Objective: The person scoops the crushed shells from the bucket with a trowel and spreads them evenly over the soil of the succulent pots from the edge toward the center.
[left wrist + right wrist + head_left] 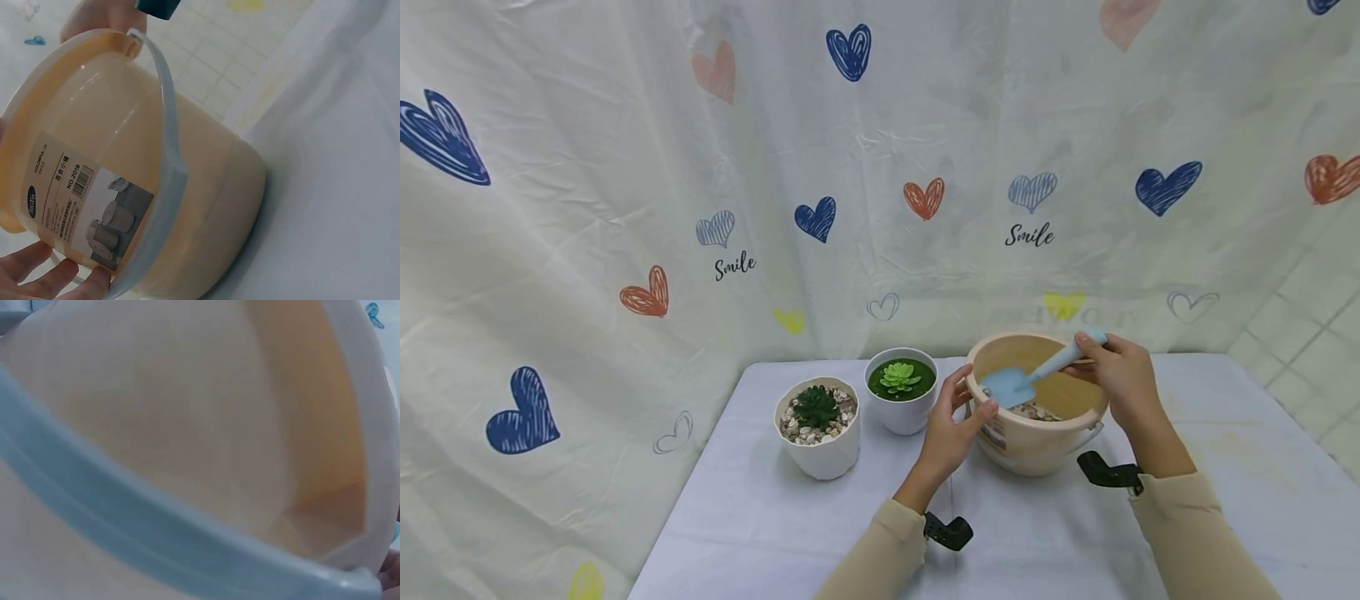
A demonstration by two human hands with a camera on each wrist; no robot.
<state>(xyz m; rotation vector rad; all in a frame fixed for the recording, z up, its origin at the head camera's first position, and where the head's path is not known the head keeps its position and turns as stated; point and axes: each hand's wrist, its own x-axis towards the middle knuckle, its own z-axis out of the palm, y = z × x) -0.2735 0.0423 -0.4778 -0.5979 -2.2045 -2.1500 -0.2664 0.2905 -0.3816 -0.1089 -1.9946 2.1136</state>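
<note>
Our left hand (pixel 949 427) is holding the bucket (pixel 1026 446) at its nine o'clock; at two, our right hand (pixel 1127 379) is gripping a blue trowel (pixel 1058 361).

front pot (pixel 822 456) and rear pot (pixel 902 415) left of the bucket (pixel 1037 454) on the table (pixel 752 533)
rear pot between front pot and bucket; stones (pixel 1036 412) in the bucket, the trowel (pixel 1011 388) above them, left hand (pixel 951 429) at its left, right hand (pixel 1123 379) at its right; curtain (pixel 752 133) behind.
</note>
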